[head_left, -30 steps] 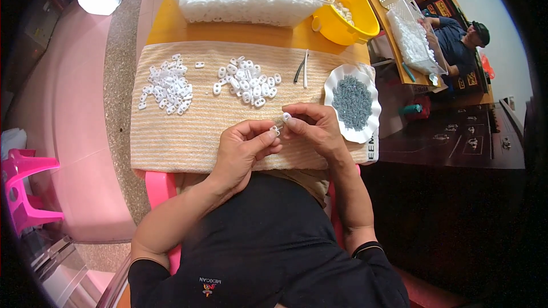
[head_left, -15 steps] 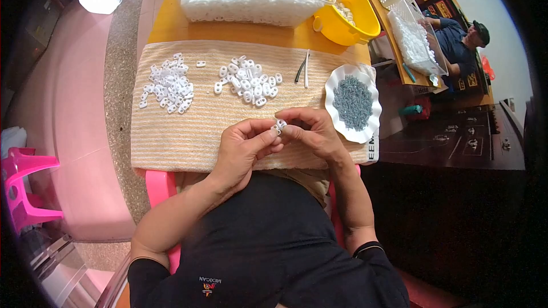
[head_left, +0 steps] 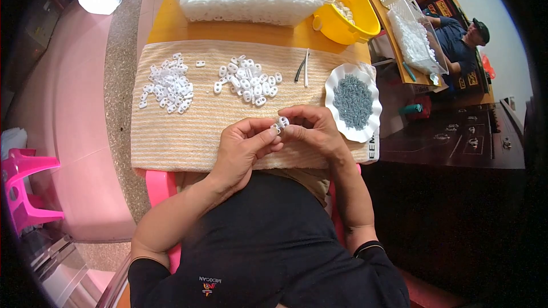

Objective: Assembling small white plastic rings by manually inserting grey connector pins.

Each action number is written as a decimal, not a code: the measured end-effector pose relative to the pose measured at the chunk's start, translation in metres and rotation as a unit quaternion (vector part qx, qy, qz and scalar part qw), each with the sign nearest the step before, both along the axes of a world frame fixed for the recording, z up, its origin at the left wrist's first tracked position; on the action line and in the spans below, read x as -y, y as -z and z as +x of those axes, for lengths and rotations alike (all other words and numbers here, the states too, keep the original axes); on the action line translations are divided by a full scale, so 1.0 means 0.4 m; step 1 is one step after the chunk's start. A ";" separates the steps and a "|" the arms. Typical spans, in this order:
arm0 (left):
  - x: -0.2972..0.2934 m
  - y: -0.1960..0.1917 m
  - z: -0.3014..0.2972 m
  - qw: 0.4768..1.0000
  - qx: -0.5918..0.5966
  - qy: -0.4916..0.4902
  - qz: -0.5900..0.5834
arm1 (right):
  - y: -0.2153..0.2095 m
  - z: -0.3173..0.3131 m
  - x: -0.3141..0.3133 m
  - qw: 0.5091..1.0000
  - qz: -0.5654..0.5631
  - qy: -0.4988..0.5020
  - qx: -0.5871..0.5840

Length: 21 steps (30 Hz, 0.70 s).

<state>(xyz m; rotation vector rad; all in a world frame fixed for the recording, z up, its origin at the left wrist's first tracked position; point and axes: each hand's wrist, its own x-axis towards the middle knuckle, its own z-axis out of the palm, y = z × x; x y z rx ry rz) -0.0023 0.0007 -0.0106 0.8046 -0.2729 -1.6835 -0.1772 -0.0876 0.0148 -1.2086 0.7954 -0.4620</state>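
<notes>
My left hand [head_left: 249, 142] is closed on a small white plastic piece with holes [head_left: 277, 128], pinched between thumb and forefinger. Against it, my right hand [head_left: 311, 130] grips a larger white oval two-holed piece [head_left: 283, 121]. Both hands meet over the near half of a striped beige towel [head_left: 188, 142]. Beyond them lies a heap of white oval two-holed pieces [head_left: 251, 80]. Further left is a heap of smaller white pieces [head_left: 167, 86], with one loose piece [head_left: 200, 64] beside it. Right of my hands, a white wavy-rimmed dish [head_left: 374, 120] holds many small grey-blue pins.
A clear bin [head_left: 240, 5] full of white pieces stands at the back beside a yellow bucket [head_left: 337, 20]. One black and one white thin stick [head_left: 307, 68] lie on the towel. At far right a person [head_left: 456, 40] sits by another bin. A pink stool [head_left: 28, 188] stands at left.
The larger white piece in my right hand has turned and risen slightly, showing more of its two-holed face. Otherwise both hands stay nearly in place.
</notes>
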 end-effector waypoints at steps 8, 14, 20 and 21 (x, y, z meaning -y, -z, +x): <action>-0.001 -0.004 0.001 1.000 0.003 -0.004 -0.001 | 0.010 -0.008 0.007 0.999 -0.048 -0.004 -0.010; -0.001 -0.007 0.000 1.000 0.007 -0.002 -0.001 | 0.012 -0.010 0.008 1.000 -0.024 -0.001 0.013; -0.001 -0.005 0.000 1.000 0.008 -0.002 -0.001 | 0.016 -0.013 0.011 0.999 -0.019 -0.009 0.033; 0.000 -0.003 0.001 1.000 0.008 0.000 0.001 | 0.015 -0.013 0.012 0.999 -0.020 -0.009 0.028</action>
